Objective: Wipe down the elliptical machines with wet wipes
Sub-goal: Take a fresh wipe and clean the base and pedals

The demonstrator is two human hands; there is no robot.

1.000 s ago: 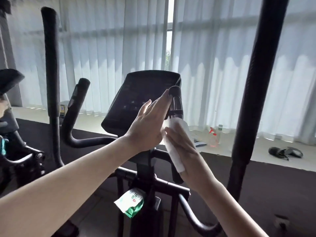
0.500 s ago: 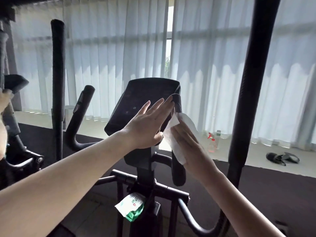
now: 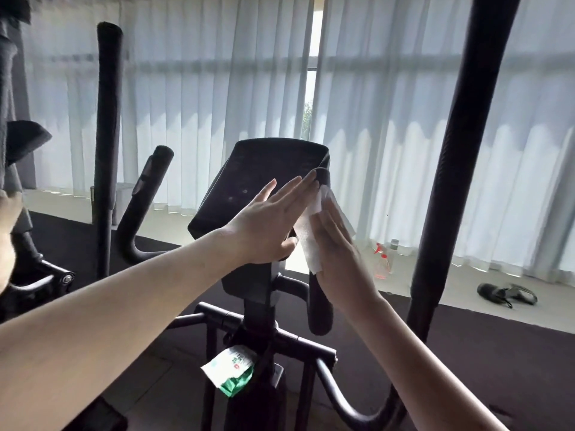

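A black elliptical machine stands in front of me, its console (image 3: 264,178) tilted up at the middle of the head view. My left hand (image 3: 270,225) lies flat with straight fingers against the left side of the short inner handle (image 3: 322,181). My right hand (image 3: 339,256) presses a white wet wipe (image 3: 311,241) flat against the handle's right side, fingers straight. The handle is sandwiched between both palms and mostly hidden. A green and white wet wipe pack (image 3: 231,368) is wedged on the frame below the console.
Tall black moving arms rise at left (image 3: 107,135) and right (image 3: 457,166). A second inner handle (image 3: 146,200) curves up at left. Another machine (image 3: 21,213) stands at far left. A spray bottle (image 3: 384,259) and dark shoes (image 3: 507,293) lie by the white curtains.
Both hands have slid up the inner handle with the wipe between them. The view has tilted upward a little, so the console sits lower in the frame.
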